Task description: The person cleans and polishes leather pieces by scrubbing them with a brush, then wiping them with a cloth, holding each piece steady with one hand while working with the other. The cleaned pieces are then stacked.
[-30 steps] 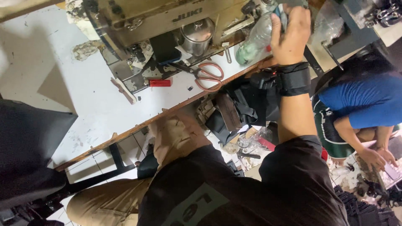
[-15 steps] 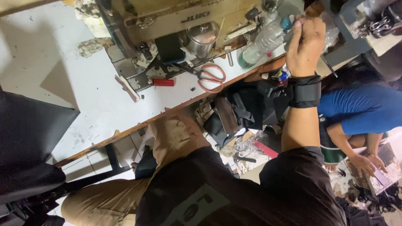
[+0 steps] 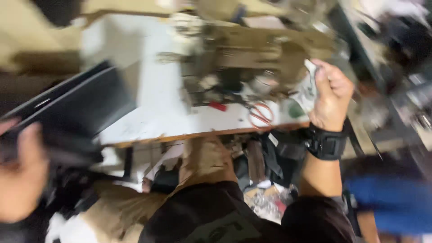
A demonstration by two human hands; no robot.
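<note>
Seen from the head, looking down, all a bit blurry. Right hand (image 3: 332,96) up at the far edge of the white table (image 3: 153,112), fingers curled tight around a clear plastic bottle (image 3: 302,96) with a green patch low on it. Bottle tipped over the table's right end, just beside the big tan sewing machine (image 3: 252,49), partly hidden by the fingers. Black wrist band (image 3: 326,143) snug just under that hand. Near the bottle, lying flat on the table, a pair of scissors (image 3: 260,114) with red handles. A little to the left of those, a small red thing (image 3: 218,106), too blurry to tell what. Left hand (image 3: 20,175) down at the left edge, big and fuzzy, close to a flat black sheet (image 3: 76,108) that leans over the table's left side. Looks to be touching the sheet's near edge, but hard to tell if holding it or how wide the fingers are. Under the table, a knee in tan trousers (image 3: 207,159) poking up, with dark bags and scraps (image 3: 265,166) heaped beside it. At the bottom, a black shirt (image 3: 211,216). Off to the right, a blur of blue cloth (image 3: 387,202) on another person.
</note>
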